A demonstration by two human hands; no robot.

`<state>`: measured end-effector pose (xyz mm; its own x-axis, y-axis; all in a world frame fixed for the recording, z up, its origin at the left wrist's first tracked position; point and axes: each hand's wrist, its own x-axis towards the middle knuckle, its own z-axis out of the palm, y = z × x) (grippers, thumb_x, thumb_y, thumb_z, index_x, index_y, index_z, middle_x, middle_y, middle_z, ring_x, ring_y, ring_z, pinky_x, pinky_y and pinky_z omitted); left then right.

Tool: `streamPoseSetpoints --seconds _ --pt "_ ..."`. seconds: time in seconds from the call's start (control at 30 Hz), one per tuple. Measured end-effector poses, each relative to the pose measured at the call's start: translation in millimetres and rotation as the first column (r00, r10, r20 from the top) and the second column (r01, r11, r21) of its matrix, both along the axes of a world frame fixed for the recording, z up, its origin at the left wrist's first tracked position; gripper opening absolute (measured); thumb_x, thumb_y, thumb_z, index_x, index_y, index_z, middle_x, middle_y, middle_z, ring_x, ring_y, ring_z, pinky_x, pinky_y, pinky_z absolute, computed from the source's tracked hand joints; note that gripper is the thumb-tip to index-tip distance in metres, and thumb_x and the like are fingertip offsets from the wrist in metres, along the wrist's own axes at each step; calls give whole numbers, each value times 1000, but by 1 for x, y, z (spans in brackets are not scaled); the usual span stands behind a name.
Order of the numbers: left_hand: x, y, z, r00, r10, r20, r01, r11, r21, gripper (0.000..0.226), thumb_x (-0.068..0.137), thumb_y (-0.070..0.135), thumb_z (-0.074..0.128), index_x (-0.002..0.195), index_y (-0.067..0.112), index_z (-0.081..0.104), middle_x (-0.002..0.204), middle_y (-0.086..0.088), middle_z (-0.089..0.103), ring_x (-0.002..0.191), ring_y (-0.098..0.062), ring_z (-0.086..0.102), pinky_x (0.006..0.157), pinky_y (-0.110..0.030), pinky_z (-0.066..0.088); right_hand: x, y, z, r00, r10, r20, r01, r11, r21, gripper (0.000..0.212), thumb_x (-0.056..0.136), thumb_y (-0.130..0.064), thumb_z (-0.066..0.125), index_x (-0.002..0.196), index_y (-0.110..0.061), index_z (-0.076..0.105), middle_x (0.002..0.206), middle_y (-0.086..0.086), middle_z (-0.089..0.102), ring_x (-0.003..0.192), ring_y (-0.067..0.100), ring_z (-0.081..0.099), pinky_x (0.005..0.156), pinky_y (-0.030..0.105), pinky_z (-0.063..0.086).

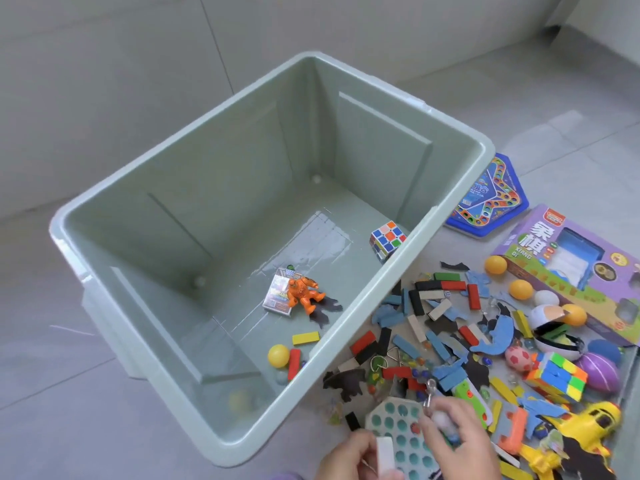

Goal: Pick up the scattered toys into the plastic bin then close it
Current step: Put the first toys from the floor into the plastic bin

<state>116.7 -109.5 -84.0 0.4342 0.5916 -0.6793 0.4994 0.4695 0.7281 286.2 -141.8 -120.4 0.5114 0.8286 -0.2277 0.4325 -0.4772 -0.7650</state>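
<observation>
A pale green plastic bin [450, 216] stands open on the floor. Inside it lie an orange robot figure [304, 293], a puzzle cube [387, 239], a card box [277, 295], a yellow ball [278, 355] and wooden blocks. Scattered toys [450, 334] cover the floor to its right. At the bottom edge my left hand [349, 457] holds a white block [489, 452]. My right hand [460, 441] grips a white ball [546, 420] and a small metal piece, over a teal hexagonal peg board [398, 433].
A blue game board [491, 199] and a purple chess box [568, 265] lie right of the bin. A multicoloured cube [557, 379], orange balls, a purple egg [597, 374] and a yellow toy plane [588, 424] sit in the pile. Grey floor tiles surround the bin.
</observation>
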Motion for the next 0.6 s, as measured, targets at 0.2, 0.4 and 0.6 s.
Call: streamPoseSetpoints --seconds 0.2,0.4,0.6 --pt "-41 136 135 932 330 148 -361 840 404 18 64 33 77 71 22 65 62 -8 67 52 -14 60 47 -25 46 -27 154 151 910 400 109 -405 799 444 9 79 -27 63 84 -33 58 94 -5 52 86 5 54 76 7 39" --pt "-43 255 15 905 275 -326 -264 961 77 29 82 17 71 68 13 46 63 -5 54 63 -22 60 59 -28 50 -56 302 65 520 842 142 -621 487 -614 26 84 -6 50 106 -14 61 115 11 59 110 28 54 85 30 45" --pt "-28 246 -46 819 511 -260 -564 800 -204 12 94 13 54 85 17 49 81 -2 54 57 -12 46 52 -17 39 -42 310 40 612 789 -51 -547 376 -748 53 81 -11 69 130 -15 50 132 11 52 102 24 54 90 32 46"
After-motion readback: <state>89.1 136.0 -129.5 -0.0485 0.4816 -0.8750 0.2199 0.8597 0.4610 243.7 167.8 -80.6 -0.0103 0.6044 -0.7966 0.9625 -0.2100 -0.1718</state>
